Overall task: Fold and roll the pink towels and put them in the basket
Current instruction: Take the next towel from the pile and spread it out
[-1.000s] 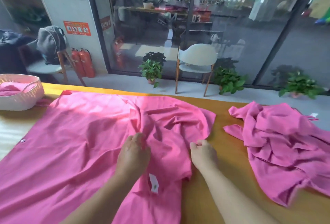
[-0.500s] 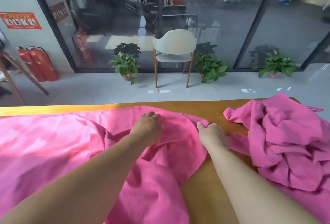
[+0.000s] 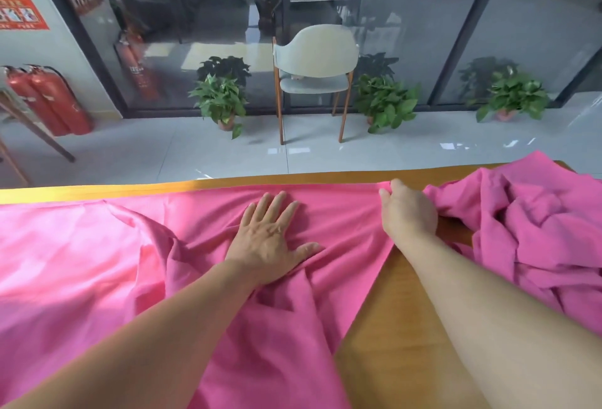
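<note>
Large bright-pink cloth towel (image 3: 97, 262): spread lengthwise along the wooden desk's (image 3: 391, 327) far edge. Far right corner is pinched by right hand (image 3: 407, 213); left hand (image 3: 270, 239) is pressed flat, fingers splayed, just leftward.

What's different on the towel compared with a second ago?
Both hands moved to the spread towel's far edge: the left hand went from bunched fabric to pressing flat, the right hand now pinches the far corner, pulled straight. The crumpled towel stayed put.
</note>
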A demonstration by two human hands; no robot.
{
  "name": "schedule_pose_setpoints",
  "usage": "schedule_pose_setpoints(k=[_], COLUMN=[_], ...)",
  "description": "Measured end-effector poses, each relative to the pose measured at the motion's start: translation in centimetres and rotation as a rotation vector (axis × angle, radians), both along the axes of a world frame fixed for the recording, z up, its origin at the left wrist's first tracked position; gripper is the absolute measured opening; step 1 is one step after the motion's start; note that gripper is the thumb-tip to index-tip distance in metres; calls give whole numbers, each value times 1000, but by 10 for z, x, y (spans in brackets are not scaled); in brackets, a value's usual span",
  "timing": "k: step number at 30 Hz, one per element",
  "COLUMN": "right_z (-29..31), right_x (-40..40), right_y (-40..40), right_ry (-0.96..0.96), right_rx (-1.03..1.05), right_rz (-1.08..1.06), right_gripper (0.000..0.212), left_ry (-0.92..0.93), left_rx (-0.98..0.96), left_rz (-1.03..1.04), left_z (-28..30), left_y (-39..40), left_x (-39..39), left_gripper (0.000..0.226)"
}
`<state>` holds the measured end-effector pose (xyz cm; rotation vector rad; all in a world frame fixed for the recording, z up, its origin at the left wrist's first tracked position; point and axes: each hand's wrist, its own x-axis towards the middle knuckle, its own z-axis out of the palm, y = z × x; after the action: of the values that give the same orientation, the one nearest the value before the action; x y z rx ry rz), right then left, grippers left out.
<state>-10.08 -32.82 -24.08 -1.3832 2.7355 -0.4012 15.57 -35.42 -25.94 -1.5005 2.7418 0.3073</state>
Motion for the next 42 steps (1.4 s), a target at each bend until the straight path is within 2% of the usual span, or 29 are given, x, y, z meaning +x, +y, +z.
schedule_pose_setpoints(k=[5, 8, 10, 13, 15, 16, 18, 20, 22, 24, 27, 30, 32, 33, 35, 36, 37, 39, 41, 42], right_z=[-2, 0, 5, 17, 23, 25, 25, 25, 31, 41, 53, 71, 85, 92, 100, 101, 100, 90, 74, 67], right_x=[-4, -10, -3, 27, 55, 68, 91, 111, 124, 132, 138, 147, 158, 164, 174, 176, 175, 170, 168, 170], right_y=[-9, -12, -10, 18, 54, 74, 115, 151, 180, 201, 217, 220, 221, 221, 225, 227, 229, 235, 245, 250], right_ry=[50, 92, 73, 161, 162, 71, -154, -325, -473, -613, -783, -876, -958, -1087, -1466, -1584, -1601, -1442, -1211, -1147], right_rx=[-41, 41, 79, -21, -150, -189, -151, -18, 96, 198, 310, 187, 83, 55, 33, 13, -18, -36, 116, 211], right_rz=[36, 85, 72, 83, 193, 232, 232, 202, 180, 206, 277, 292, 341, 362, 354, 319, 268, 148, 85, 86], right_gripper=[23, 24, 33, 51, 41, 31, 20, 33, 52, 59, 39, 34, 33, 30, 29, 29, 28, 22, 19, 27], left_ry=[-63, -80, -83, -151, -215, -212, -48, 189, 281, 244, 284, 383, 384, 406, 473, 507, 540, 662, 774, 827], left_rx=[-15, -37, -10, 75, 137, 159, 143, 64, 65, 222, 518, 697, 669, 605, 456, 400, 362, 355, 376, 400], left_rz=[-30, -36, -26, -11, 17, 36, 105, 221, 303, 369, 466, 462, 436, 447, 519, 552, 584, 669, 782, 849], left_z=[0, -5, -4, 5, 19, 27, 46, 67, 86, 101, 112, 121, 125, 128, 136, 142, 147, 159, 167, 170], left_y=[-8, -7, -8, -11, -9, -4, 17, 51, 92, 131, 175, 213, 232, 238, 243, 243, 241, 238, 233, 231], left_x=[2, 3, 2, -2, -8, -12, -19, -17, -10, 1, 25, 48, 56, 60, 71, 78, 87, 104, 116, 119], left_gripper=[106, 105, 107, 108, 98, 91, 77, 55, 34, 42, 50, 60, 63, 48, 14, 8, 14, 25, 39, 44])
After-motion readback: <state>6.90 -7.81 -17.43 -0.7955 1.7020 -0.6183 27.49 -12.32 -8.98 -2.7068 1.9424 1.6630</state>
